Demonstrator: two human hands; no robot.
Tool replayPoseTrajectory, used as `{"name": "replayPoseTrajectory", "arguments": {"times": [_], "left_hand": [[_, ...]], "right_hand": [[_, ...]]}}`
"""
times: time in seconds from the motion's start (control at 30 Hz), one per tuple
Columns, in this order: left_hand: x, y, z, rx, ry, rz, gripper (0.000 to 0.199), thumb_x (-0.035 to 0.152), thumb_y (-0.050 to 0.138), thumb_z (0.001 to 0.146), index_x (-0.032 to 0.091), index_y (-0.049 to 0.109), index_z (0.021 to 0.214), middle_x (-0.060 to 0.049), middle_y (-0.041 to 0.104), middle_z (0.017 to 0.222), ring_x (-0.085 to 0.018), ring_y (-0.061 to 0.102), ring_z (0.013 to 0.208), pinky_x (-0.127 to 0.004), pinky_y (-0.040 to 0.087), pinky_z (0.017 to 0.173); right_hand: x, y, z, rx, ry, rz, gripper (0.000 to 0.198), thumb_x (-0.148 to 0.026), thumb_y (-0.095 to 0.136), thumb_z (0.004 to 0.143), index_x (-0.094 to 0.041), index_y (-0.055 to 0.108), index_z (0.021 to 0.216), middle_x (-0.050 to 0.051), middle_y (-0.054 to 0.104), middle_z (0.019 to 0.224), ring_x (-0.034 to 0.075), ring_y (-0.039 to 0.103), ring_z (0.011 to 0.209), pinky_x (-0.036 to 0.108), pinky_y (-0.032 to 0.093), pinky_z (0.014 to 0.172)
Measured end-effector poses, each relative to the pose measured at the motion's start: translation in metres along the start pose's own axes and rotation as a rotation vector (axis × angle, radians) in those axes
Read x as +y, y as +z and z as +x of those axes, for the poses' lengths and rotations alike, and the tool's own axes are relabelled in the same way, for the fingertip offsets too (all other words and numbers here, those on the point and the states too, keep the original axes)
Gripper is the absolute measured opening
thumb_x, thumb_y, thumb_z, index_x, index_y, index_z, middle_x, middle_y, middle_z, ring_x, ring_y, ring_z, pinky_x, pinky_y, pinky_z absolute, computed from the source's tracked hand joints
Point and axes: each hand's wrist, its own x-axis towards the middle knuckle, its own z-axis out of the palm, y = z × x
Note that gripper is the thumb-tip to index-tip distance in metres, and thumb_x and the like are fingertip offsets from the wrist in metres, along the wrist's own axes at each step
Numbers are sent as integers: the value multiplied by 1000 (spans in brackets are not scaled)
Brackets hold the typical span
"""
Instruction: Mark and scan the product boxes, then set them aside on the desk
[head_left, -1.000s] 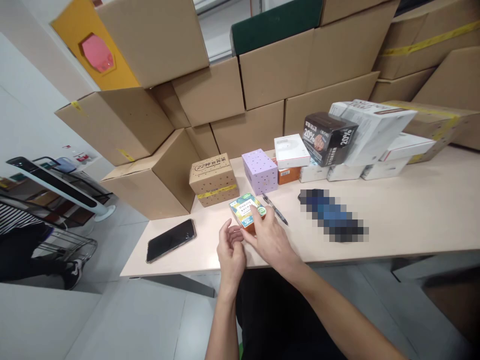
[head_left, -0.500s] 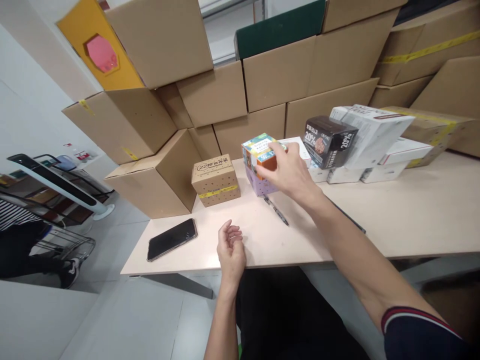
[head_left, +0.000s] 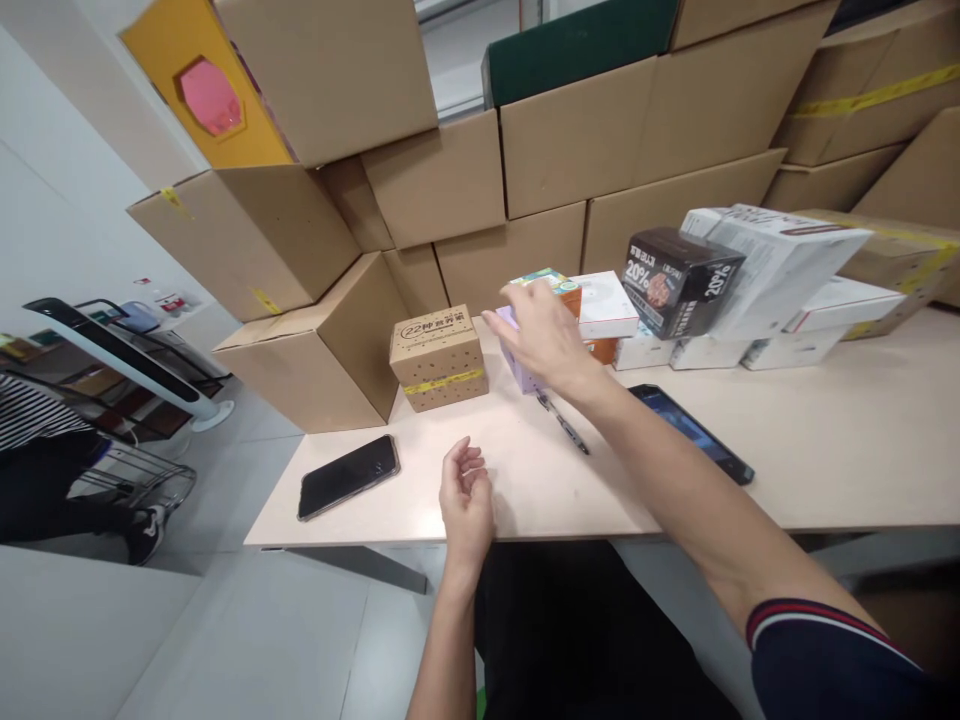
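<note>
My right hand (head_left: 541, 335) is over the purple box (head_left: 517, 350), thumb and fingers apart, with nothing seen between them. Just behind it, a colourful small box with an orange side (head_left: 570, 297) sits on the stack, partly covered by my fingers. My left hand (head_left: 466, 497) hovers at or rests by the table's front edge, palm turned inward, fingers loosely curled and holding nothing. A pen (head_left: 562, 423) lies below my right hand. Left of it stands a brown carton with yellow tape (head_left: 439, 358).
A black phone (head_left: 349, 477) lies at the table's left end, and a dark handheld device (head_left: 697, 432) lies beyond my right forearm. White boxes (head_left: 795, 265) and a dark brown box (head_left: 682, 280) are piled on the right. Large cardboard cartons (head_left: 577, 135) wall the back.
My right hand has let go of the colourful box and shifted left and forward of it. The handheld device now shows more fully. My left hand stays about where it was.
</note>
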Motion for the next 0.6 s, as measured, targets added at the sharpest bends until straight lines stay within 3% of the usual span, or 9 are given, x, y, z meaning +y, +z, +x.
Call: {"name": "replayPoseTrajectory", "arguments": {"times": [0.07, 0.17, 0.3, 0.37, 0.47, 0.6], "left_hand": [[9, -5, 14, 59, -20, 2, 50, 20, 63, 78, 22, 57, 127, -10, 62, 117, -19, 65, 97, -34, 54, 85], [24, -15, 53, 173, 83, 119, 61, 19, 62, 80, 24, 49, 139, -11, 53, 141, -23, 54, 127, -38, 44, 107], [36, -22, 116, 189, 22, 147, 71, 27, 60, 87, 18, 32, 152, -13, 25, 163, -24, 26, 151, -37, 26, 122], [37, -22, 135, 151, -3, 123, 67, 36, 55, 93, 16, 31, 152, -15, 29, 162, -25, 33, 148, -39, 30, 120], [36, -21, 132, 130, -15, 107, 65, 51, 51, 95, 22, 35, 151, -12, 36, 159, -26, 35, 147, -43, 30, 120], [32, -33, 85, 145, 41, 137, 62, 58, 44, 96, 27, 37, 150, -10, 36, 159, -26, 34, 147, -45, 32, 119]], "right_hand": [[-12, 12, 0, -198, -31, 67, 46, -47, 35, 101, -19, 53, 133, 16, 58, 112, 31, 59, 107, 45, 46, 92], [-17, 37, 2, -396, -37, 126, 50, -48, 32, 101, -24, 45, 143, 16, 60, 115, 31, 59, 109, 45, 45, 93], [-17, 62, -1, -448, -7, 164, 48, -47, 33, 101, -24, 47, 141, 15, 62, 117, 29, 62, 104, 44, 47, 92], [-19, 63, -8, -427, 7, 186, 47, -45, 31, 102, -22, 47, 139, 16, 61, 120, 28, 62, 105, 44, 47, 92], [-23, 52, -28, -372, 18, 222, 43, -42, 31, 102, -19, 50, 132, 18, 59, 123, 28, 62, 106, 44, 47, 93], [-18, 30, -79, -291, -3, 306, 34, -36, 32, 102, -19, 52, 124, 14, 59, 126, 24, 58, 116, 39, 46, 100]]}}
